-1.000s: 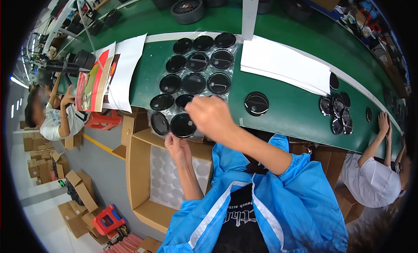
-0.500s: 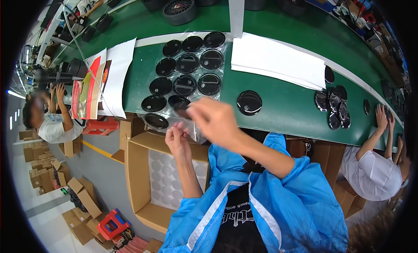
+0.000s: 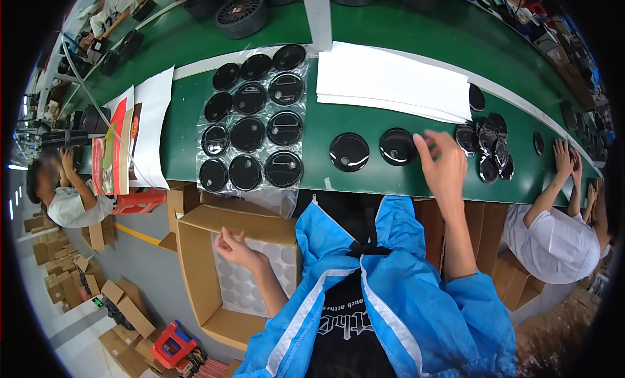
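Note:
My right hand [image 3: 444, 162] is over the green table, its fingers apart. Its fingertips are close to the right edge of a glossy black round disc [image 3: 397, 147]; touching or not, I cannot tell. A like disc [image 3: 349, 152] lies just left of it. My left hand [image 3: 238, 250], empty with loosely bent fingers, hovers over an open cardboard box [image 3: 190, 267] below the table edge. Beyond that hand, several black discs [image 3: 247, 133] lie in rows on a clear plastic sheet [image 3: 281, 201], whose near end hangs over the edge.
White paper sheets [image 3: 390, 82] lie behind the discs. A heap of wrapped black discs [image 3: 487, 138] is at the right, near a co-worker [image 3: 553, 248]. Printed sheets [image 3: 117, 150] lie at the left. A metal post [image 3: 319, 20] stands at the back by black wheel-like parts [image 3: 241, 17].
My right hand has moved right, away from the plastic sheet, and a second disc now lies beside the lone one. My left hand has let go of the sheet and drawn back; the sheet lies flatter.

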Tool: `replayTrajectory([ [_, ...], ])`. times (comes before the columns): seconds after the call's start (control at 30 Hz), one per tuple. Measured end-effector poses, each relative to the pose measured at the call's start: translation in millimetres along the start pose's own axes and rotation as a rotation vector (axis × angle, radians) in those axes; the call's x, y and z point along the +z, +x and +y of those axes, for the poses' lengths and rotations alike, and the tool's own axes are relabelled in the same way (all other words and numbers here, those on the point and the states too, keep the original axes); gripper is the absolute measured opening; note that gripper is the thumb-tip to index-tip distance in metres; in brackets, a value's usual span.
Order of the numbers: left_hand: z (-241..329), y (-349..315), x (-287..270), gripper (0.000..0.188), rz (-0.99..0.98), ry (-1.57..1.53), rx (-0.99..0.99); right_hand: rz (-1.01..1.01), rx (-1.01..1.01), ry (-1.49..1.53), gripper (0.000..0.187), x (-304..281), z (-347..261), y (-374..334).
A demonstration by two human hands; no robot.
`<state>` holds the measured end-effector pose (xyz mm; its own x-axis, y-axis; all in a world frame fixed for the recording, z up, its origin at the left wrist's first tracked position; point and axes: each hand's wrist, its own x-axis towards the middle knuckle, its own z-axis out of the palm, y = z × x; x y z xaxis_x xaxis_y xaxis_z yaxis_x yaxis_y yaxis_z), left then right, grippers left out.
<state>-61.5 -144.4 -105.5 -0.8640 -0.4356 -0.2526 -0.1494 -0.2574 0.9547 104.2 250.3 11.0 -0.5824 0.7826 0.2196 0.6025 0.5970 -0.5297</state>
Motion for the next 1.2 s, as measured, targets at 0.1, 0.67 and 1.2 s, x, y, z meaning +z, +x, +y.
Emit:
replayTrajectory([
  [0.1,22,-19,22,0.025,-0.196,0.340,0.462,0.077,-0.302,0.002,0.034,-1,-6,44],
  [0.67,14,-143,241,0.070,-1.593,0.798,1.101,-0.230,-0.739,0.052,0.024,40,32,121],
  [1.2,30,-85,197,0.059,-1.563,0.101,-0.633,0.104,-1.170,0.072,0.029,-52,-31,43],
])
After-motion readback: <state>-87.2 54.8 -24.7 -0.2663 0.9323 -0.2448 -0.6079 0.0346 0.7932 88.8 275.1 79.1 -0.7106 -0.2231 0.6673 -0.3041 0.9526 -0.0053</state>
